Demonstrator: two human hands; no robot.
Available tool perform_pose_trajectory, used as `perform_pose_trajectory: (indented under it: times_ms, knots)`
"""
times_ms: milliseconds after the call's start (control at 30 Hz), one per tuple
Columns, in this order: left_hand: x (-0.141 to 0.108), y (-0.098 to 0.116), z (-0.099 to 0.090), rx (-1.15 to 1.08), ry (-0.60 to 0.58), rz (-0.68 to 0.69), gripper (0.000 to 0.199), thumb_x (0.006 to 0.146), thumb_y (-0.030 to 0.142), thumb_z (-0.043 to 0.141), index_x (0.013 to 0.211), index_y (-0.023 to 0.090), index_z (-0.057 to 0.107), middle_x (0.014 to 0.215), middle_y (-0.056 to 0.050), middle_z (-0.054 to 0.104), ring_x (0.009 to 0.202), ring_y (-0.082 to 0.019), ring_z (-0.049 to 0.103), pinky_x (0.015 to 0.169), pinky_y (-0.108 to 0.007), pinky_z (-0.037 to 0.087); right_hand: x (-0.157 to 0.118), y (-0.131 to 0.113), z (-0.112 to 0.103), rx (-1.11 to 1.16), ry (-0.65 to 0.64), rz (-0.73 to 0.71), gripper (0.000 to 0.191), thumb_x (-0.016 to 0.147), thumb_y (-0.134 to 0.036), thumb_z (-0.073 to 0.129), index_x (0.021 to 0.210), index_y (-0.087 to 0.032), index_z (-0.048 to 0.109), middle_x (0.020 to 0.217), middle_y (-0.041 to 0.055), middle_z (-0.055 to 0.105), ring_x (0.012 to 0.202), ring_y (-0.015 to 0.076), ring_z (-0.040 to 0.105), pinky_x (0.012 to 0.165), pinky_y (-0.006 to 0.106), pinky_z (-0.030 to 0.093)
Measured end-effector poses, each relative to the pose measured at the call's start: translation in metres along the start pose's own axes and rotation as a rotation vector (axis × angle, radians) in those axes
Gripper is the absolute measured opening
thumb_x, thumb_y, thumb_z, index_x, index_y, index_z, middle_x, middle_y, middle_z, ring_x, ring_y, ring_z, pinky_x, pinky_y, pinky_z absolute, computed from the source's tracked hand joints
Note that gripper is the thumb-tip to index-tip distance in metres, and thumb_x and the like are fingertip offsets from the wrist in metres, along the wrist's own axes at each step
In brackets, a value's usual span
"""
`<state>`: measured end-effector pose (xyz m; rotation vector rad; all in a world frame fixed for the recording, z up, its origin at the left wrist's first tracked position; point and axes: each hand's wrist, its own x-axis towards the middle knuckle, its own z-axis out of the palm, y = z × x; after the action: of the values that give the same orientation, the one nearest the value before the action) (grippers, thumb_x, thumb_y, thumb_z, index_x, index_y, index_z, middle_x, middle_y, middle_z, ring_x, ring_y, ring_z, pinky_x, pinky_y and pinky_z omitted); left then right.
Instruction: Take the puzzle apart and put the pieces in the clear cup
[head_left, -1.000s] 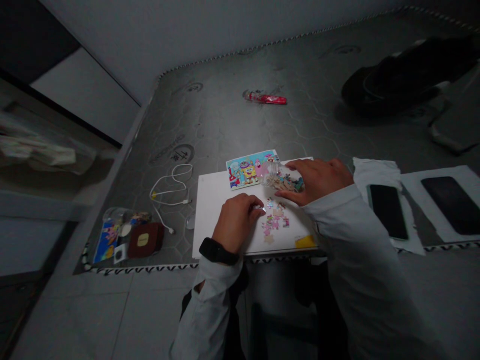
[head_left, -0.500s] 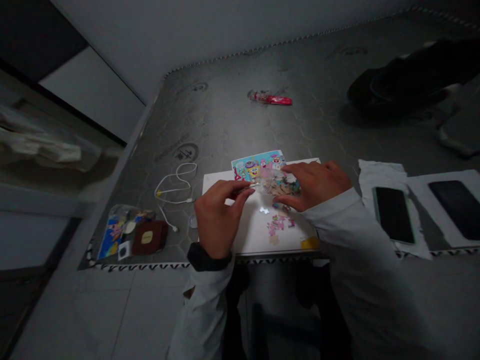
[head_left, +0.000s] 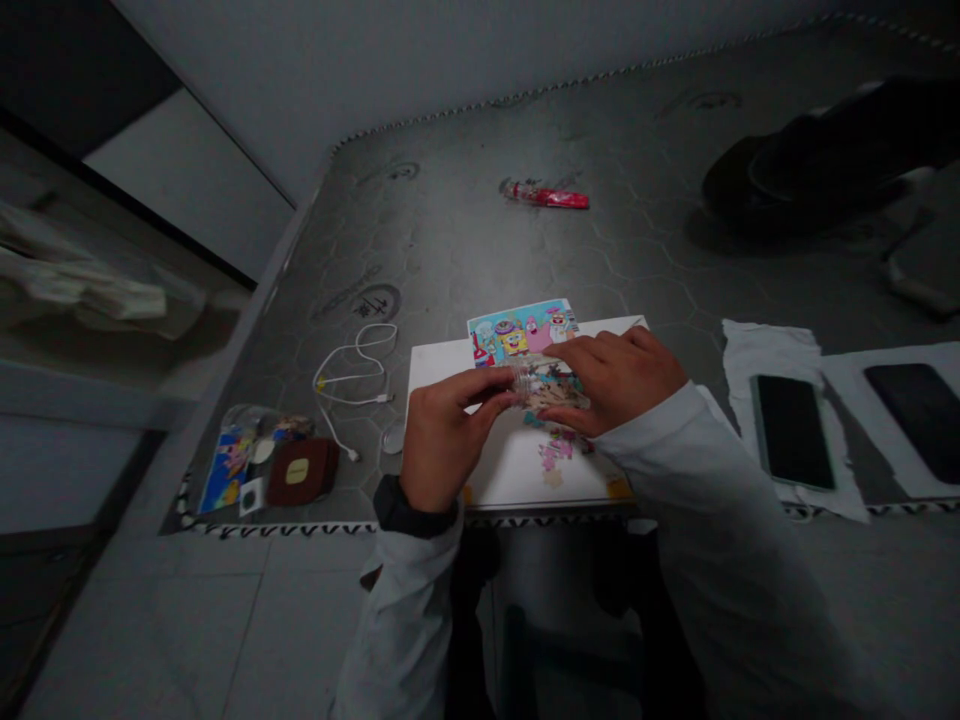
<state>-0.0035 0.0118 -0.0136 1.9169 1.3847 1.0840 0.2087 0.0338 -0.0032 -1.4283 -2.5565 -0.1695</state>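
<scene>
A clear jar (head_left: 553, 386) filled with small puzzle pieces lies on its side between my hands, over a white board (head_left: 495, 480). My right hand (head_left: 626, 378) is closed around its body. The fingertips of my left hand (head_left: 448, 432) pinch the jar's neck at its left end. Just behind the jar lies a colourful cartoon picture card (head_left: 525, 328). Loose pink puzzle pieces (head_left: 553, 452) rest on the board below my right hand.
To the left are a white cable (head_left: 349, 402), a round clear lid (head_left: 393, 437), a brown case (head_left: 301, 471) and a packet (head_left: 229, 460). A red tube (head_left: 551, 197) lies farther back. Two phones (head_left: 795, 430) rest on white paper at right; a dark object (head_left: 757, 185) stands behind.
My left fingertips have moved right onto the jar's neck. My right hand has moved slightly left and wraps the jar more closely. The small silvery piece on the board is no longer visible.
</scene>
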Motion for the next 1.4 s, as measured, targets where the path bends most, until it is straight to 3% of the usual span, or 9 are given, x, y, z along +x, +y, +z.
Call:
perform_pose_trajectory:
  times_ms: [167,400,600,767,867,967,1067,1200,1400]
  knots:
    - [0.000,0.004,0.002,0.064,-0.024,0.021,0.021,0.089,0.018,0.069,0.108,0.024,0.075,0.109,-0.002,0.078,0.096,-0.018,0.075,0.091,-0.034,0.062,0.000,-0.001,-0.002,-0.022,-0.028,0.065,0.063,0.076,-0.059,0.076,0.123,-0.019,0.064,0.111,0.0113,0.074,0.101,0.0306,0.066,0.080,0.038,0.033]
    - [0.001,0.012,0.011,-0.123,0.171,-0.021,0.017,0.085,0.028,0.075,0.099,0.020,0.070,0.105,-0.003,0.075,0.089,-0.015,0.074,0.084,-0.028,0.064,0.000,-0.001,-0.004,0.020,-0.008,0.059,0.064,0.076,-0.059,0.077,0.124,-0.019,0.064,0.112,0.0101,0.074,0.102,0.0288,0.066,0.080,0.038,0.034]
    - [0.001,0.016,0.012,-0.066,0.205,-0.001,0.014,0.098,0.021,0.055,0.108,0.021,0.065,0.107,-0.003,0.071,0.088,-0.012,0.073,0.080,-0.024,0.062,0.000,-0.001,-0.003,0.061,-0.013,0.091,0.064,0.075,-0.058,0.077,0.126,-0.021,0.063,0.115,0.0109,0.073,0.103,0.0299,0.066,0.082,0.039,0.037]
    - [0.002,0.015,0.008,0.036,0.344,-0.010,0.013,0.095,0.028,0.062,0.106,0.021,0.064,0.103,-0.002,0.071,0.083,-0.011,0.071,0.076,-0.022,0.060,-0.002,0.007,-0.003,0.174,0.082,0.216,0.064,0.072,-0.055,0.081,0.122,-0.019,0.065,0.120,0.0105,0.072,0.106,0.0317,0.067,0.084,0.041,0.041]
    - [0.003,0.009,0.005,0.077,0.248,-0.034,0.015,0.095,0.029,0.062,0.108,0.021,0.066,0.102,-0.002,0.072,0.081,-0.011,0.070,0.073,-0.022,0.057,-0.005,0.014,-0.007,0.243,0.116,0.277,0.066,0.069,-0.058,0.081,0.119,-0.018,0.066,0.108,0.0101,0.075,0.091,0.0290,0.069,0.075,0.038,0.043]
    - [0.003,0.001,0.004,0.177,0.034,-0.016,0.014,0.095,0.024,0.063,0.107,0.022,0.070,0.101,-0.001,0.072,0.081,-0.011,0.068,0.074,-0.022,0.055,-0.008,0.015,-0.014,0.295,0.099,0.343,0.063,0.076,-0.066,0.071,0.119,-0.020,0.065,0.093,0.0071,0.074,0.078,0.0255,0.068,0.067,0.035,0.042]
    - [0.002,-0.006,0.008,0.277,-0.169,0.013,0.014,0.093,0.022,0.066,0.105,0.022,0.072,0.101,-0.002,0.071,0.079,-0.011,0.065,0.078,-0.026,0.053,-0.008,0.014,-0.018,0.306,0.057,0.388,0.064,0.079,-0.069,0.066,0.121,-0.021,0.063,0.086,0.0061,0.072,0.076,0.0262,0.067,0.067,0.036,0.042]
    - [0.001,-0.009,0.016,0.374,-0.349,0.007,0.023,0.088,0.027,0.073,0.110,0.025,0.073,0.108,-0.003,0.068,0.078,-0.013,0.064,0.076,-0.029,0.051,-0.007,0.016,-0.015,0.198,0.007,0.354,0.064,0.081,-0.066,0.066,0.123,-0.019,0.062,0.095,0.0107,0.073,0.083,0.0294,0.068,0.071,0.039,0.043]
    - [0.003,-0.005,0.025,0.465,-0.450,-0.039,0.010,0.087,0.021,0.072,0.096,0.024,0.074,0.106,-0.001,0.067,0.079,-0.015,0.063,0.073,-0.029,0.047,-0.009,0.020,-0.009,0.108,-0.043,0.332,0.064,0.083,-0.066,0.063,0.127,-0.019,0.060,0.113,0.0155,0.072,0.105,0.0369,0.066,0.085,0.047,0.044]
